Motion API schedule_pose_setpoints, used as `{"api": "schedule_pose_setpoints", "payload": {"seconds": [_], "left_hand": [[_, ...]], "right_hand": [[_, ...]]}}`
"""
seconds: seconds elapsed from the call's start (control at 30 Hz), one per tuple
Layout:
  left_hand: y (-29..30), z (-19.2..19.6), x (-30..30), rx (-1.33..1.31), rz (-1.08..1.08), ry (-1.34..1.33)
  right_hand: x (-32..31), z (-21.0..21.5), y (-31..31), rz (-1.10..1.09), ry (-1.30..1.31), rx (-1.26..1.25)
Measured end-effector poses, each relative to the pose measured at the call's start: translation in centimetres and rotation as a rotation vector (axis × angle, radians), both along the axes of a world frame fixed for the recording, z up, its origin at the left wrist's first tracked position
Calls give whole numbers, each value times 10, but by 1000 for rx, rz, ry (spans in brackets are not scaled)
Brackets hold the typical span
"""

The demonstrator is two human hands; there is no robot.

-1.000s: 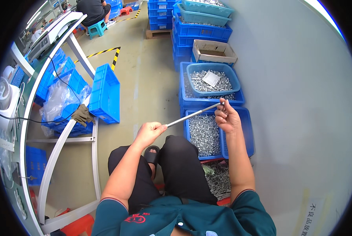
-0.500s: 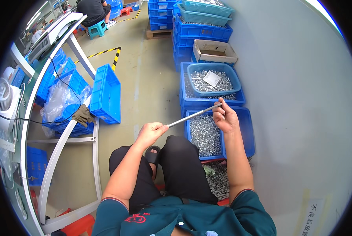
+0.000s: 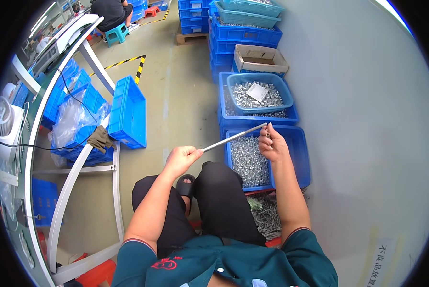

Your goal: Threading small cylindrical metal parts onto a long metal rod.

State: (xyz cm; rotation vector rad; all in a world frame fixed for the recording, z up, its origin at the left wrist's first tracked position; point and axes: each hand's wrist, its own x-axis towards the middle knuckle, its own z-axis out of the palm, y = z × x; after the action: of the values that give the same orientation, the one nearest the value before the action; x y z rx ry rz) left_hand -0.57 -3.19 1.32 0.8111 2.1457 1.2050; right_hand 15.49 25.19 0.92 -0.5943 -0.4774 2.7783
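My left hand (image 3: 182, 160) is closed around one end of a thin grey metal rod (image 3: 231, 137), which slants up to the right in front of me. The rod's far tip is right beside the fingertips of my right hand (image 3: 275, 145); whether they touch it I cannot tell. My right fingers are curled in, and a small metal piece (image 3: 267, 135) with a round end shows between them. Below that hand, a blue bin (image 3: 228, 160) holds many small silver metal fittings (image 3: 249, 162).
Beyond it, a light blue basket (image 3: 233, 106) of fittings sits in another bin. Loose metal rods (image 3: 268, 217) lie by my right knee. A grey wall (image 3: 363, 143) bounds the right. On the left stand a white-framed workbench (image 3: 67, 210) and a tipped blue crate (image 3: 128, 112). A person (image 3: 110, 12) sits far off.
The rod's far tip has come out of my right fingers' pinch and is now beside them. My right hand has dropped slightly, and a small metal piece now shows in it.
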Motion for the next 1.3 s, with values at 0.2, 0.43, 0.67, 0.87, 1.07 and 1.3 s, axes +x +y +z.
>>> {"api": "schedule_pose_setpoints", "payload": {"seconds": [0.2, 0.43, 0.67, 0.87, 1.07, 1.3], "left_hand": [[2, 4, 4, 12, -7, -44], [1, -1, 2, -24, -12, -18], [-3, -2, -1, -10, -9, -20], [1, -8, 2, 22, 36, 7], [2, -5, 0, 134, 22, -98], [1, -2, -1, 140, 12, -111]], "right_hand": [[3, 15, 0, -16, 34, -21], [-5, 26, -11, 10, 91, -28], [-9, 34, -7, 84, 75, 5], [-13, 45, -15, 69, -35, 215], [-9, 49, -37, 216, -105, 380], [-2, 24, -14, -7, -132, 182]]}}
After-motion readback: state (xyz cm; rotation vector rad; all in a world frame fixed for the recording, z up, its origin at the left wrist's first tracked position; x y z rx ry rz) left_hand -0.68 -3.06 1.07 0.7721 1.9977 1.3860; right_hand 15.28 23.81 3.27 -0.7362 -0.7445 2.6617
